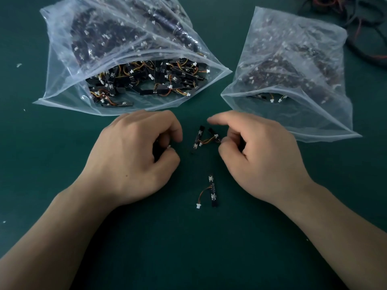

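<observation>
On the counter (188,248), left hand (134,158) curls round a mostly hidden connector piece (168,146); right hand (263,158) pinches wired strips (198,137).

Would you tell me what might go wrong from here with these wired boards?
The right hand pinches a wired board whose thin wires look tangled with the neighbouring board; pulling may strain them. The loose board lying apart could get swept aside. The left hand, gripping a connector piece, could nudge the open bag.

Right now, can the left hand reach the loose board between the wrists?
Probably yes: only bare mat separates the left hand from the loose board, though its fingers pinch a small part.
</observation>
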### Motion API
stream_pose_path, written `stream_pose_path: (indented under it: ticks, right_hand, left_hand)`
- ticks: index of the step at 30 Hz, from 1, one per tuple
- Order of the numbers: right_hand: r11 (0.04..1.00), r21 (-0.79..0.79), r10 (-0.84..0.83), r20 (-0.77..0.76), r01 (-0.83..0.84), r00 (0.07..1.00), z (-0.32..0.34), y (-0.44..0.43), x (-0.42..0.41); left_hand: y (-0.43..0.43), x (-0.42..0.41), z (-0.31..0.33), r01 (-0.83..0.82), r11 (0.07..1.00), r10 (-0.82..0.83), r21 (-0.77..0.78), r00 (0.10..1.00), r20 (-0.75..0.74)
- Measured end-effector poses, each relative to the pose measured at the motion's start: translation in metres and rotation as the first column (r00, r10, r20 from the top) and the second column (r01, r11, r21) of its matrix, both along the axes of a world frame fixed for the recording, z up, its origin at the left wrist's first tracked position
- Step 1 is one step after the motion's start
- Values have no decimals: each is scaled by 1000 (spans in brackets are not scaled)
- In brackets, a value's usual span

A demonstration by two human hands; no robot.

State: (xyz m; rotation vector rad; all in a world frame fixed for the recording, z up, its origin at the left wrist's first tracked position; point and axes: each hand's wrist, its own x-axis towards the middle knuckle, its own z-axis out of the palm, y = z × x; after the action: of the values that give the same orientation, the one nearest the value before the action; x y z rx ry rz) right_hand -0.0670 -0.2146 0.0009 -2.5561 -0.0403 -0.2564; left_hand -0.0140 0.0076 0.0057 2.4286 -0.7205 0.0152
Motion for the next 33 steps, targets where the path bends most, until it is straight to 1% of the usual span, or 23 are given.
stream_pose_path:
  ticks: [2,4,6,8,14,16,20,23,25,28,29,32,33]
  right_hand:
    - [1000,17,-1,-3,1,1000,0,0,-1]
    - [1000,24,-1,-10,1,1000,0,0,-2]
    - [1000,-1,5,-14,-5,1000,1,1,-2]
    - [1000,-31,5,-16,-5,1000,1,1,-3]
    - [995,-104,-11,4,11,1000,-1,3,-2]
    - [996,-85,0,-2,0,1000,-2,1,-2]
    - [998,19,61,1,-61,998,-4,-2,-1]
    - [995,14,98,0,-98,995,-4,-2,-1]
    - [995,5,103,9,-103,995,-4,-1,-1]
    - [996,36,87,14,-87,996,-4,-1,-1]
    - [997,20,76,16,-76,997,-4,0,-2]
    - [987,-155,36,46,-28,998,-1,8,-4]
    - [982,-190,25,49,-15,999,0,10,-5]
  left_hand:
    - [1,0,2,30,1000,-30,4,1000,-5]
    - [0,0,3,89,995,-89,42,996,6]
    - [0,1,2,159,984,-161,85,987,16]
    - [0,2,0,184,977,-189,109,981,34]
    - [0,3,-6,165,983,-171,85,982,79]
    - [0,3,-7,168,982,-175,83,981,86]
    - [1,3,-7,175,981,-183,87,979,90]
    - [0,3,-6,184,979,-191,86,977,91]
    - [0,4,-7,186,979,-193,85,977,93]
    - [0,3,-7,183,980,-190,81,977,95]
    - [0,3,-7,183,980,-190,78,977,94]
    - [0,3,-8,182,980,-189,76,978,93]
    - [1,4,-8,182,980,-189,77,977,95]
